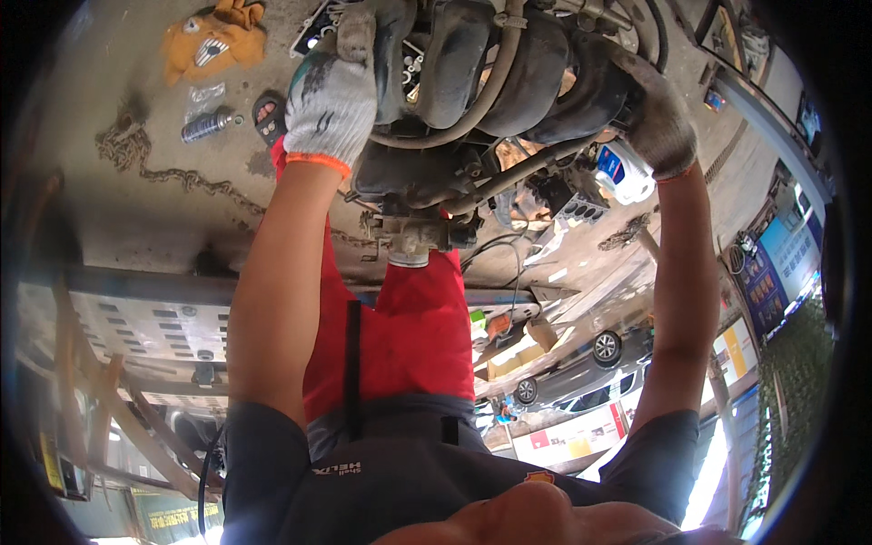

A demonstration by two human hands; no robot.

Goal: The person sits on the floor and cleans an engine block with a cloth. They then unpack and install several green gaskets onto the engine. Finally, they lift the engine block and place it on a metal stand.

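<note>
Both my hands wear whitish knit work gloves and grip a black engine intake manifold [452, 68] in front of my body. My left hand [334, 102] is closed around its left end, with an orange cuff at the wrist. At the right end, my right hand [663, 123] wraps over the edge in a dirtier glove; its fingertips are partly hidden. Thick curved runners and a grey-brown hose [495, 86] cross the manifold's upper side. On the side toward me hangs a metal throttle body [409, 236], in front of my red trousers.
On the concrete floor at left lie a spray can [207, 126], a rusty chain [177, 177] and an orange-brown cloth item [218, 44]. Beyond the manifold sits a tool tray [313, 32]. To the right are a white jug [627, 174] and a metal engine part [581, 211].
</note>
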